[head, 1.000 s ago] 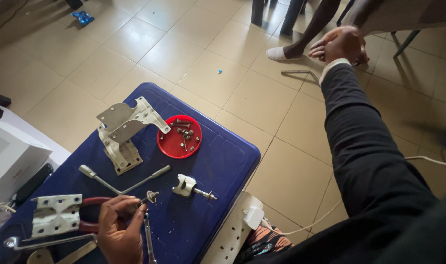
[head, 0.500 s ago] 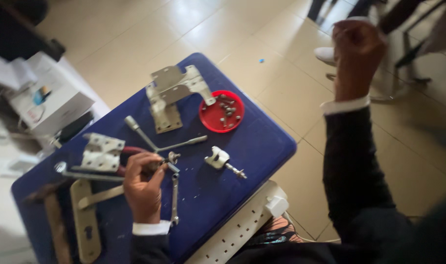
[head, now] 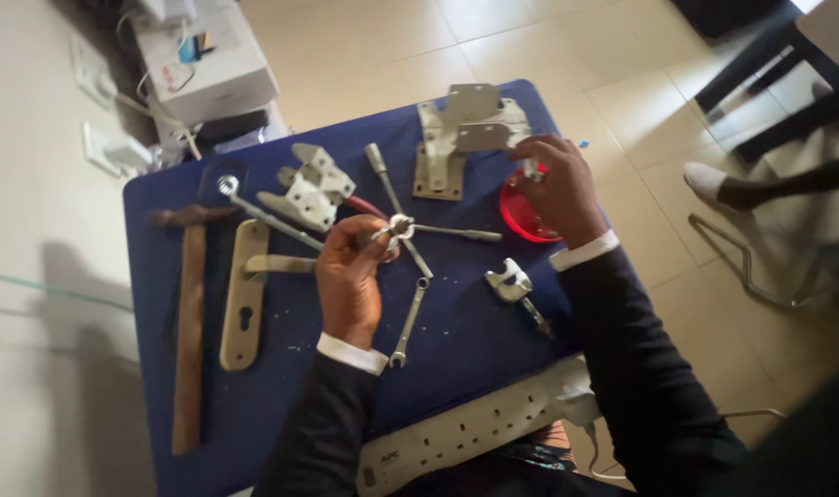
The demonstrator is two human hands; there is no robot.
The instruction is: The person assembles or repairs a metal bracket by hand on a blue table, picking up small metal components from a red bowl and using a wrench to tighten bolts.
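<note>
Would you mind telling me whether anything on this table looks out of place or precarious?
The power strip lies askew at the near edge of the blue table, partly overhanging it. The rest is loose hardware scattered about; nothing looks spilled or broken.

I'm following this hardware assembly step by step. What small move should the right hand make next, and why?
Probably pinch one small fastener out of the round red dish: the right hand already rests over it, while the left hand holds a small silver metal fitting above the blue table.
</note>
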